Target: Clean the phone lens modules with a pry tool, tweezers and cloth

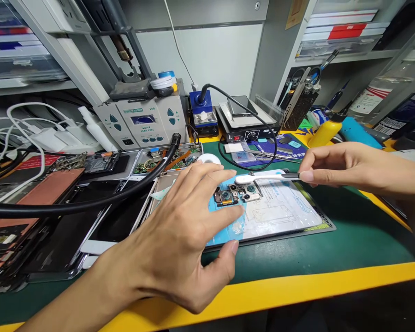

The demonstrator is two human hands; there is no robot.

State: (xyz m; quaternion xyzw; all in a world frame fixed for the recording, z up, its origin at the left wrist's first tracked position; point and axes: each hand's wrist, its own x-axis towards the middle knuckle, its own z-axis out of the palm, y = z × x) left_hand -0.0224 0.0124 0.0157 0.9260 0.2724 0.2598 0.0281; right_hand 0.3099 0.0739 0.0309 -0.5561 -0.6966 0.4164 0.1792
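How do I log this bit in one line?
right hand: holds white brush, head at camera parts | left hand: fingers spread beside them, contact unclear | camera parts: on blue-and-white pad

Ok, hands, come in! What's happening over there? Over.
Right hand pinching white brush, head by camera part's upper edge. Left hand spread beside the part, touch unclear. Left hand partly hiding blue-and-white pad.
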